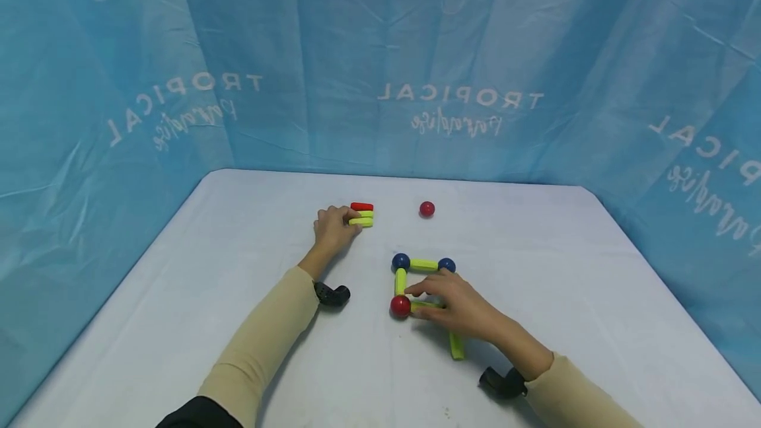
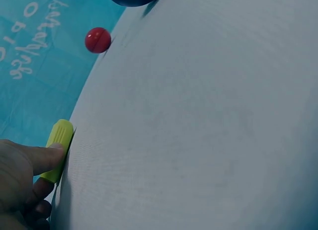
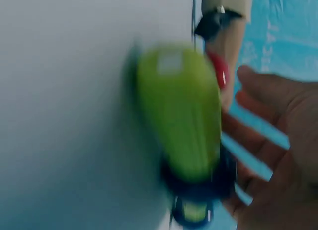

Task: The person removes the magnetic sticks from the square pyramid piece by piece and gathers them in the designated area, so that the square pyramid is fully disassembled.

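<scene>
head view: my left hand [image 1: 334, 230] is at the nearest loose green stick [image 1: 366, 222], close beside another green stick [image 1: 366, 214] and a red stick [image 1: 362, 206]; a careless drag could scatter those. my right hand [image 1: 460, 306] is over the ball-and-stick frame [image 1: 424, 265], where a brush might break a joint.

left wrist view: thumb and finger pinch that stick; a slack pinch could let it roll.

right wrist view: my right fingers spread loosely, grasping nothing, beside a blurred projecting stick [image 3: 179, 111], easily bumped askew.

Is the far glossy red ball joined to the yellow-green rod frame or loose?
Loose: the glossy red ball sits on the white tablecloth, apart from the yellow-green rod frame.
</scene>
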The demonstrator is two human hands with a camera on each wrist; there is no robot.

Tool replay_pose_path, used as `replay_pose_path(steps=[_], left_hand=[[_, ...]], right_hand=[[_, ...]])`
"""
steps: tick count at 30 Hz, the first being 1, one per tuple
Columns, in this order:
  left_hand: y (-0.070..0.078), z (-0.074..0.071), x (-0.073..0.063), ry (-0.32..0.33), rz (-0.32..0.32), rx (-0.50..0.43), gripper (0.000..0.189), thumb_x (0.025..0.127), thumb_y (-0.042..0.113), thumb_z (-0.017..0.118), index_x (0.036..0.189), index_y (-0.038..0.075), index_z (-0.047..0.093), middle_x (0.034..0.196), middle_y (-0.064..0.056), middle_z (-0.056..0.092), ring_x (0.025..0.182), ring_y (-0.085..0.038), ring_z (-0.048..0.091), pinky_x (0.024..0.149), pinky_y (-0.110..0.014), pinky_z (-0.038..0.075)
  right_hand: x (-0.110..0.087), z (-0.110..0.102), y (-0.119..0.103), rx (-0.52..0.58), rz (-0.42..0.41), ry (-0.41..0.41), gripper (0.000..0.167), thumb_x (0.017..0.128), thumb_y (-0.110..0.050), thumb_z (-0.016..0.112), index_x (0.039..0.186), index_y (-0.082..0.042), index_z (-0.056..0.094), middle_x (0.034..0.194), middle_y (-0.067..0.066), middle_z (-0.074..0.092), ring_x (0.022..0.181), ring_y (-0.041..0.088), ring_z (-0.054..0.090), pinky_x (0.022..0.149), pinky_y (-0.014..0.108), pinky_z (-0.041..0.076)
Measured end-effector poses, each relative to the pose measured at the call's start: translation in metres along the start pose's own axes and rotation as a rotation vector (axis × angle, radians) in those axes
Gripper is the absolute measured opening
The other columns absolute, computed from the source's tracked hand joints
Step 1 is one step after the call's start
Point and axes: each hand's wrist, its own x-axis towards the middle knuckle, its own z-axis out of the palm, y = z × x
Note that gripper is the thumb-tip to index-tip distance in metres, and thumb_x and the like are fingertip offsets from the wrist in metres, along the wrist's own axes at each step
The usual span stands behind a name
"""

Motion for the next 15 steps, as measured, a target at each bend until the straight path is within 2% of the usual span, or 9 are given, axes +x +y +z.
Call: replay_pose_path(steps=[4, 7, 11, 15], left_hand=[[0.001, 0.001, -0.001, 0.006, 0.000, -0.006, 0.022, 0.084, 0.023, 0.069, 0.105, 0.015, 0.068, 0.104, -0.008, 0.057, 0.108, -0.026, 0.041, 0.093, -0.045, 0.030], [0.001, 0.001, -0.001, 0.010, 0.000, -0.006, 0.022, 0.084, 0.023, 0.069, 0.105, 0.015, 0.067, 0.104, -0.008, 0.056, 0.108, -0.026, 0.040, 0.093, -0.045, 0.030], [0.002, 0.000, -0.002, 0.007, -0.006, -0.005, 0.022, 0.084, 0.022, 0.069, 0.105, 0.015, 0.067, 0.105, -0.008, 0.056, 0.109, -0.026, 0.040, 0.093, -0.045, 0.030], [0.003, -0.001, -0.003, 0.005, -0.010, -0.003, 0.023, 0.084, 0.022, 0.069, 0.106, 0.015, 0.067, 0.105, -0.008, 0.056, 0.109, -0.026, 0.040, 0.093, -0.045, 0.030]], right_hand=[[-0.016, -0.016, 0.019, 0.031, -0.041, 0.013, 0.034, 0.086, -0.023, 0.068, 0.119, -0.025, 0.065, 0.114, -0.009, 0.066, 0.104, 0.010, 0.045, 0.085, 0.035, 0.045], [-0.026, -0.026, 0.032, 0.030, -0.043, 0.019, 0.036, 0.085, -0.018, 0.069, 0.120, -0.026, 0.065, 0.114, -0.010, 0.064, 0.105, 0.012, 0.042, 0.083, 0.035, 0.045], [-0.033, -0.032, 0.044, 0.007, -0.064, -0.016, 0.041, 0.084, -0.012, 0.069, 0.121, -0.029, 0.064, 0.122, -0.013, 0.058, 0.118, 0.017, 0.039, 0.090, 0.039, 0.045], [-0.034, -0.030, 0.050, -0.044, -0.152, -0.037, 0.047, 0.082, -0.005, 0.069, 0.121, -0.029, 0.063, 0.129, -0.011, 0.057, 0.126, 0.027, 0.036, 0.093, 0.049, 0.044]])
